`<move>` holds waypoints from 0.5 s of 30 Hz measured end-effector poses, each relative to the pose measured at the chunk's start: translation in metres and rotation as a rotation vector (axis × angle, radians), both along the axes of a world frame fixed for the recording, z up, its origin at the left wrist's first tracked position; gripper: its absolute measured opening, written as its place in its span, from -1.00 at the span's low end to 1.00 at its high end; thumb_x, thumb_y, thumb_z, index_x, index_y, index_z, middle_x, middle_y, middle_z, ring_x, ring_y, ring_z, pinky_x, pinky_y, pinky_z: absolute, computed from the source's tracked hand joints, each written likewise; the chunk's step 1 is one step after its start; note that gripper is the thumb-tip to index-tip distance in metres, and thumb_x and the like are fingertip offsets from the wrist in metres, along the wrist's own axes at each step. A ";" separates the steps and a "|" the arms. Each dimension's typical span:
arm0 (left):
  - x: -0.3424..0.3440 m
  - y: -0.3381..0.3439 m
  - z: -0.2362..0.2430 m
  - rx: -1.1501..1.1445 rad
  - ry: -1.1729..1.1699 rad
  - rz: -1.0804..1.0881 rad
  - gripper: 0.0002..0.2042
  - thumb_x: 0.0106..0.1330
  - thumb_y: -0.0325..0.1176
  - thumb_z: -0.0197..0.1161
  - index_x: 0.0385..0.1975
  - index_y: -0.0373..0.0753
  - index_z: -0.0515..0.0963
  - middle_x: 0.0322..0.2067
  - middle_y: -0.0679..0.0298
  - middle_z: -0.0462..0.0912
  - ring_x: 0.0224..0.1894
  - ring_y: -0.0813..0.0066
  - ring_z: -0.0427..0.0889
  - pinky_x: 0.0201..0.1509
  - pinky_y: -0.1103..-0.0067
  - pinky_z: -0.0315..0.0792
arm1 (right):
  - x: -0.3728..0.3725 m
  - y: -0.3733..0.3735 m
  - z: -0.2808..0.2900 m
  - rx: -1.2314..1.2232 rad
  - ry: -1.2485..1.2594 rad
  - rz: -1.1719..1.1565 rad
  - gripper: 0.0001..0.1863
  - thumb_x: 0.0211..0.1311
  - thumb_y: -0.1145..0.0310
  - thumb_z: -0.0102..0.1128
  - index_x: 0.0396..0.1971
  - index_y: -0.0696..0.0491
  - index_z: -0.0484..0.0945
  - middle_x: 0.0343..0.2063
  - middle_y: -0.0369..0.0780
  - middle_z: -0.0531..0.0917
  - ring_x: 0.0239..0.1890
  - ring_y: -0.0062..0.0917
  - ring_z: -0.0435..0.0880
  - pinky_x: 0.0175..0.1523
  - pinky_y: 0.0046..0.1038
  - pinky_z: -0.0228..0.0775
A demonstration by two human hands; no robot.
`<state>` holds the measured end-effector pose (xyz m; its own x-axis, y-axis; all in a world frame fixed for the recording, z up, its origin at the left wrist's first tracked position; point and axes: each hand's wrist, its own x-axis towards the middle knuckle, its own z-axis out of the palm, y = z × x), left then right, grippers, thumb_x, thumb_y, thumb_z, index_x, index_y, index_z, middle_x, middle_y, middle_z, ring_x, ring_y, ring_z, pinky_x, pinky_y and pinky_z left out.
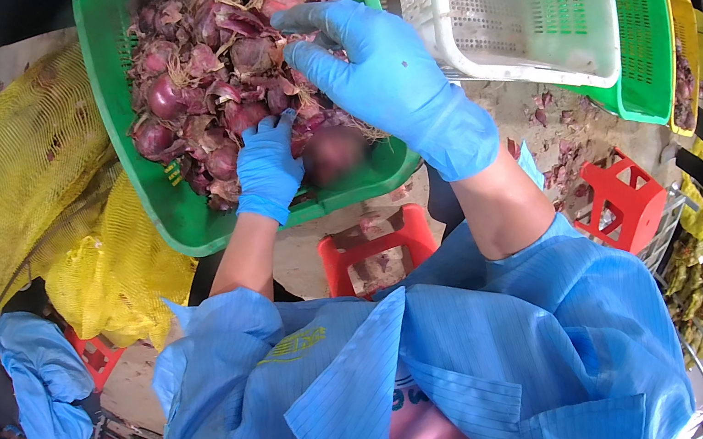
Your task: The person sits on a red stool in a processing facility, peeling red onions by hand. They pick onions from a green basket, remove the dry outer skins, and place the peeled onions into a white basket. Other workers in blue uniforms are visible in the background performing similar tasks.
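Observation:
A green plastic crate (pixel 145 198) full of red onions (pixel 166 97) with loose papery skins stands in front of me. My left hand (pixel 266 167), in a blue glove, lies on the onions near the crate's front wall, its fingertips spread among them. Higher and to the right, my right hand (pixel 386 65), also gloved in blue, reaches over the onions with thumb and fingers apart. I see nothing held between them. Between my hands, near the front wall, is a blurred, round, dark reddish thing (pixel 333 154), perhaps an onion.
Yellow mesh sacks (pixel 18 173) lie left of the crate. A white crate (pixel 473 55) and another green crate (pixel 647 68) stand to the right. Red stools (pixel 622 197) (pixel 336 264) are close by, and onion skins (pixel 561 166) litter the floor.

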<state>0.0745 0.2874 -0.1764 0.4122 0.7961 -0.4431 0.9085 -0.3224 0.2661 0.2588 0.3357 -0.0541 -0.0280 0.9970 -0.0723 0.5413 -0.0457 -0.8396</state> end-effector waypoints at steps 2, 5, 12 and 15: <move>-0.001 0.004 0.000 -0.055 -0.087 0.109 -0.46 -0.04 -0.22 0.34 0.02 -0.17 0.42 -0.07 0.02 0.47 -0.03 0.08 0.43 -0.03 0.37 0.43 | 0.004 0.001 0.002 0.009 0.003 -0.004 -0.68 0.14 0.28 0.14 -0.10 0.05 0.53 -0.19 -0.13 0.60 -0.20 -0.38 0.62 -0.09 -0.44 0.44; -0.003 0.012 0.001 -0.295 -0.493 0.507 -0.55 0.06 -0.29 0.29 -0.02 -0.25 0.42 -0.18 0.13 0.56 -0.11 0.22 0.52 -0.04 0.46 0.44 | 0.007 -0.002 -0.001 0.009 0.010 -0.035 -0.67 0.14 0.28 0.14 -0.09 0.05 0.52 -0.19 -0.12 0.61 -0.15 -0.37 0.61 -0.06 -0.43 0.44; 0.012 0.036 0.041 -0.839 -1.628 1.196 -0.63 0.26 -0.30 0.12 0.05 -0.26 0.36 -0.04 0.18 0.50 -0.01 0.39 0.49 0.09 0.43 0.39 | -0.005 -0.011 -0.006 -0.216 -0.103 0.185 -0.06 -0.08 0.07 0.32 0.27 0.10 0.04 0.06 0.05 0.39 0.11 -0.15 0.40 0.16 -0.37 0.26; 0.019 0.041 0.073 -0.848 -1.722 1.179 -0.56 0.31 -0.15 0.01 0.11 -0.26 0.29 0.04 0.14 0.43 0.06 0.30 0.44 0.15 0.36 0.34 | -0.023 -0.011 -0.012 -0.104 -0.014 0.151 -0.03 -0.15 0.17 0.40 0.26 0.11 0.03 0.10 0.02 0.36 0.15 -0.22 0.38 0.20 -0.41 0.23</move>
<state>0.0930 0.3280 -0.1031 0.2908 0.7770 -0.5583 -0.6262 0.5957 0.5030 0.2359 0.3245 -0.0660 -0.1749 0.9687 -0.1761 0.5602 -0.0491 -0.8269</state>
